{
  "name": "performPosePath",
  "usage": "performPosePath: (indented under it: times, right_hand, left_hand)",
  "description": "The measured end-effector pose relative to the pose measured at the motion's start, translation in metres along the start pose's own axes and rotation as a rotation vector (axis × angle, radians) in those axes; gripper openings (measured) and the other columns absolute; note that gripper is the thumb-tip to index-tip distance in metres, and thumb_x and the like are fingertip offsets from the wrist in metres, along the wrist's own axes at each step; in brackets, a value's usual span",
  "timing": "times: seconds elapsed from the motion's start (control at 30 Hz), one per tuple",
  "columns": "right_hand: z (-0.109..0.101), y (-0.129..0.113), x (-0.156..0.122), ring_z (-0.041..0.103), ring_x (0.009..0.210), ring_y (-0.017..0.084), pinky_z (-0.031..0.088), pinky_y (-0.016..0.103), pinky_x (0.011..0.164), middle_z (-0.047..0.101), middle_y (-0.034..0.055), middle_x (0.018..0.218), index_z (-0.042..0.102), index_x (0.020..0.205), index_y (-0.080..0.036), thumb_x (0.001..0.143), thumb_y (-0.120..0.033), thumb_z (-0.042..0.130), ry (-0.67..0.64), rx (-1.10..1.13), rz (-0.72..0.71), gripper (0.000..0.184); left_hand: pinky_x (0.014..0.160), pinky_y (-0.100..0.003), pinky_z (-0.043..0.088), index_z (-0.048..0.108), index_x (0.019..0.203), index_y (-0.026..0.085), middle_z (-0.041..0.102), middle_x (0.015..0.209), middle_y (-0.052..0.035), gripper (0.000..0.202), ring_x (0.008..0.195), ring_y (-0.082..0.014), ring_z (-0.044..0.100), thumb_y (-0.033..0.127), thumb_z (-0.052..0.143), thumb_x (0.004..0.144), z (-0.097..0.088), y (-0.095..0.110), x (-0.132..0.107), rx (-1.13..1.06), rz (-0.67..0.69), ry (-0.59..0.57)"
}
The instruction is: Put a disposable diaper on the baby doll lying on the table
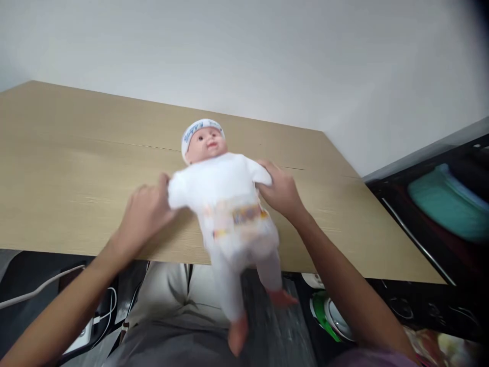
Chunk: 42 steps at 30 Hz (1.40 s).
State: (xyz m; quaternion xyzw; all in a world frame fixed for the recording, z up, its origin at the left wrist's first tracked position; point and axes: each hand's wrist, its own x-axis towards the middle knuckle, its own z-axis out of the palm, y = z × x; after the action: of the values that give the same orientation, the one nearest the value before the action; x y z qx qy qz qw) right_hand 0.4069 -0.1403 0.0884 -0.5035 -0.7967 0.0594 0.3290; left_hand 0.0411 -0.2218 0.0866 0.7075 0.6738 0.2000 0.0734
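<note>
A baby doll (225, 204) in a white suit, a diaper and a white cap is held up over the near edge of a light wooden table (69, 168). Its legs hang down past the table edge. My left hand (147, 214) grips the doll's arm on the left side. My right hand (280, 191) grips its other arm on the right side. Both hands are closed on the doll, though motion blurs the left one.
A white wall stands behind the table. White cables (38, 288) and a power strip lie on the floor at lower left. A dark rack with a teal item (446, 204) stands at the right. A green and white object (330, 313) lies under the table.
</note>
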Motion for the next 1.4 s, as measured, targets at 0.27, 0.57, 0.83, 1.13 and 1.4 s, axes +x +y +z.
performPosePath:
  times: [0.27, 0.57, 0.83, 1.13, 1.4]
  right_hand:
    - [-0.057, -0.097, -0.183, 0.077, 0.114, 0.032, 0.059, 0.049, 0.097, 0.083, 0.0047, 0.13, 0.066, 0.155, -0.042, 0.099, -0.015, 0.064, -0.296, 0.005, -0.156, 0.062]
    - [0.073, -0.112, -0.243, 0.069, 0.128, 0.031, 0.054, 0.046, 0.114, 0.079, 0.0107, 0.134, 0.071, 0.15, -0.023, 0.102, -0.013, 0.063, -0.553, 0.104, 0.004, 0.049]
    - [0.082, -0.094, -0.289, 0.076, 0.123, 0.029, 0.055, 0.044, 0.116, 0.084, 0.0088, 0.128, 0.085, 0.123, -0.024, 0.107, -0.035, 0.068, -0.5, 0.52, 0.278, 0.026]
    - [0.082, -0.094, -0.314, 0.077, 0.104, 0.025, 0.057, 0.038, 0.098, 0.083, 0.0072, 0.109, 0.087, 0.105, -0.024, 0.109, -0.034, 0.065, -0.357, 0.48, 0.329, 0.025]
    - [0.086, -0.078, -0.299, 0.073, 0.114, 0.03, 0.056, 0.047, 0.106, 0.079, 0.011, 0.115, 0.082, 0.111, -0.021, 0.109, -0.025, 0.061, -0.235, 0.227, 0.307, 0.022]
  left_hand:
    - [0.077, -0.057, 0.065, 0.071, 0.116, 0.043, 0.085, 0.107, -0.0091, 0.046, 0.095, -0.0455, 0.082, 0.051, 0.086, 0.074, 0.057, -0.044, -0.299, -0.391, 0.013, -0.322]
    - [0.083, -0.044, 0.063, 0.048, 0.146, 0.022, 0.085, 0.112, -0.0132, 0.062, 0.101, -0.0387, 0.084, 0.046, 0.066, 0.092, 0.077, -0.073, -0.359, -0.342, -0.229, -0.597]
    - [0.116, -0.063, 0.044, 0.058, 0.142, 0.018, 0.076, 0.139, -0.0207, 0.068, 0.126, -0.0442, 0.074, 0.072, 0.067, 0.102, 0.058, -0.052, -0.336, 0.0, 0.144, -0.223]
    - [0.109, -0.043, 0.043, 0.064, 0.145, 0.028, 0.073, 0.141, -0.0079, 0.03, 0.128, -0.0282, 0.065, 0.033, 0.063, 0.115, 0.07, 0.034, -0.244, -0.372, 0.645, -0.448]
    - [0.107, -0.046, 0.038, 0.069, 0.118, 0.024, 0.074, 0.122, -0.0059, 0.012, 0.117, -0.027, 0.061, 0.027, 0.058, 0.116, 0.055, 0.035, -0.235, -0.432, 0.587, -0.632]
